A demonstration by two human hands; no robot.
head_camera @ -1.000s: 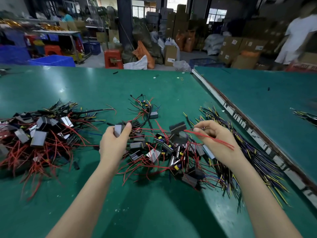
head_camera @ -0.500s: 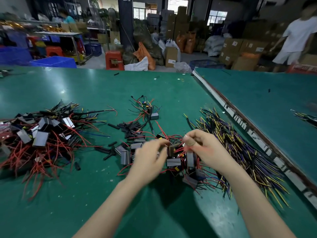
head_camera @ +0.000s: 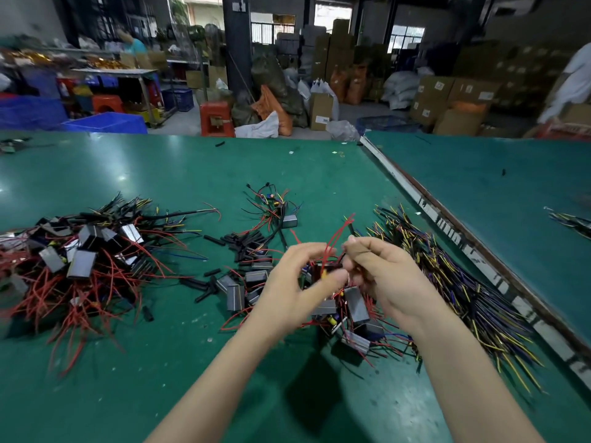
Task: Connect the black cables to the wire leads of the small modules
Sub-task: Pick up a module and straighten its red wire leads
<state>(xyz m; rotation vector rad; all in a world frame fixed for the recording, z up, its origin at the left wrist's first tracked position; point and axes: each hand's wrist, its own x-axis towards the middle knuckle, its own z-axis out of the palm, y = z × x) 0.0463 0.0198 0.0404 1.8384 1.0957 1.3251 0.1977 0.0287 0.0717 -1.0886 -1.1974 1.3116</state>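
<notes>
Both hands meet over the middle heap on the green table mat (head_camera: 179, 362), just below picture centre. The left hand (head_camera: 297, 282) curls its fingers and thumb round a small dark box-shaped module (head_camera: 323, 271), and thin red wire leads (head_camera: 335, 231) spring up from it toward twelve o'clock. The right hand (head_camera: 380, 276) pinches what looks like a short black cable or sleeve end (head_camera: 339, 266) against those leads; the contact itself is blurred and partly hidden by the fingers. At three o'clock of the hands lies the long fan of black cables with yellow and purple cores (head_camera: 463, 282); at nine o'clock sits the heap of grey modules tangled in red wire (head_camera: 80, 260); at ten o'clock, loose short black tube pieces (head_camera: 246, 243) lie scattered. More grey metal-cased modules (head_camera: 355, 303) lie just under the wrists, toward six o'clock. The step in hand seems to be mating one lead to one cable. To do it well, I judge the left hand should hold the module steady and single out one red lead, keeping the others bent aside, while the right hand feeds the black end straight along the lead's axis, not at an angle, so the thin wire does not buckle or fray.
</notes>
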